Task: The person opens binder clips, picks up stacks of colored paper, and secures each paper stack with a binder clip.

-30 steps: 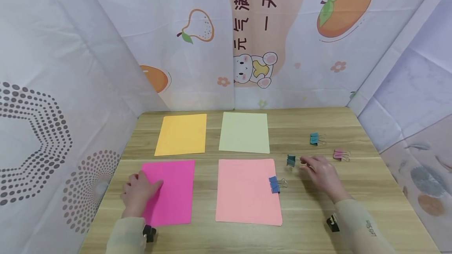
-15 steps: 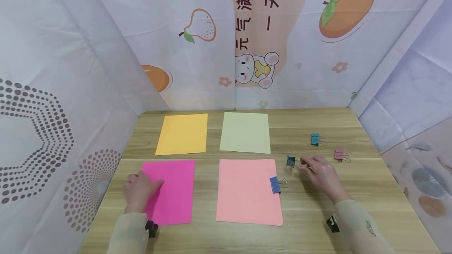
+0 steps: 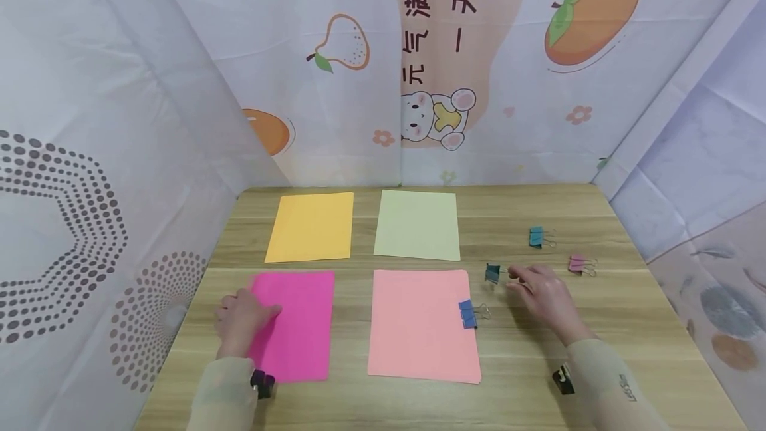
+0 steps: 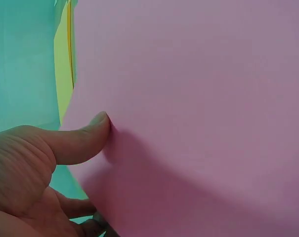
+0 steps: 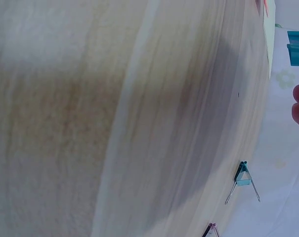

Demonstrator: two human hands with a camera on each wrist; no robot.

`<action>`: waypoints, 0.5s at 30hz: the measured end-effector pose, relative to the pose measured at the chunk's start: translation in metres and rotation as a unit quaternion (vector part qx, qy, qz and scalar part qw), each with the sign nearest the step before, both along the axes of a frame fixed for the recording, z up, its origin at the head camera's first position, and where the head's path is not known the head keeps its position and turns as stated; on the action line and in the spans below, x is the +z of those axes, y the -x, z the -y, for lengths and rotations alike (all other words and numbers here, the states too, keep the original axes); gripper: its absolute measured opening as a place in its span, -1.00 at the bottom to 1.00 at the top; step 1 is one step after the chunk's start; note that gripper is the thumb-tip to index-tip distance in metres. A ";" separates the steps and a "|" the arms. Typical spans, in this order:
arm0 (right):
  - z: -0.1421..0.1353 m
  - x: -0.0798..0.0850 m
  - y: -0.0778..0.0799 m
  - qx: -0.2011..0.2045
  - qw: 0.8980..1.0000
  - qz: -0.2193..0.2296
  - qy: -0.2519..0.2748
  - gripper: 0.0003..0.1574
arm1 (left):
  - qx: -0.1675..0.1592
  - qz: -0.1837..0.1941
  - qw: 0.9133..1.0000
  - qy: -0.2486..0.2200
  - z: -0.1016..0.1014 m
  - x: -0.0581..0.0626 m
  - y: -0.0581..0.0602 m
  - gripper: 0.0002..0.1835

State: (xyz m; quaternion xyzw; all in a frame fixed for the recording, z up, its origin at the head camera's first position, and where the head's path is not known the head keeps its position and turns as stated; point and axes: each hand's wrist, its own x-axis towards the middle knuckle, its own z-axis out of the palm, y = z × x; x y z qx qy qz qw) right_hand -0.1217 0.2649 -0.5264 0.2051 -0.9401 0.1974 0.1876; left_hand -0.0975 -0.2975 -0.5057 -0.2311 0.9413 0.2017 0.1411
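Four rectangular areas of coloured paper lie on the wood-grain worktop (image 3: 350,351): magenta paper (image 3: 302,331) at front left, salmon-pink paper (image 3: 423,324) to its right, and, behind these, orange-yellow paper (image 3: 311,227) and pale green paper (image 3: 417,225). The person's left hand (image 3: 241,318) has its grip on the left edge of the magenta paper; the left wrist view shows the thumb pressed on the face while other fingers pass behind the edge. Right of the salmon-pink paper, the person's right hand (image 3: 546,294) holds a dark teal metal binder clip (image 3: 493,273), its grip a pinch at the wire handles, the clip's body pointing left toward that paper. A blue metal binder clip (image 3: 468,314) sits on the paper's right edge, handles outward. Beyond the right hand, a turquoise binder clip (image 3: 536,237) and a pink binder clip (image 3: 577,263) rest near each other on the worktop. White fruit-printed fabric (image 3: 359,112) hangs behind, and cream sleeves (image 3: 224,391) cover both forearms.
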 end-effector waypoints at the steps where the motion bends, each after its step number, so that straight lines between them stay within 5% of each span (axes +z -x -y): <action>1: 0.000 0.000 0.000 -0.001 1.000 0.002 -0.001 -0.63 | 0.000 0.001 1.000 -0.003 -0.001 0.000 0.000 -0.20; 9: -0.002 0.001 -0.002 -0.007 1.000 0.014 -0.005 -0.61 | -0.003 -0.012 0.999 -0.042 0.001 -0.001 0.000 -0.22; 15: -0.005 -0.002 -0.002 0.016 0.999 -0.028 -0.002 -0.61 | 0.025 -0.026 0.994 -0.099 0.010 -0.005 -0.002 -0.02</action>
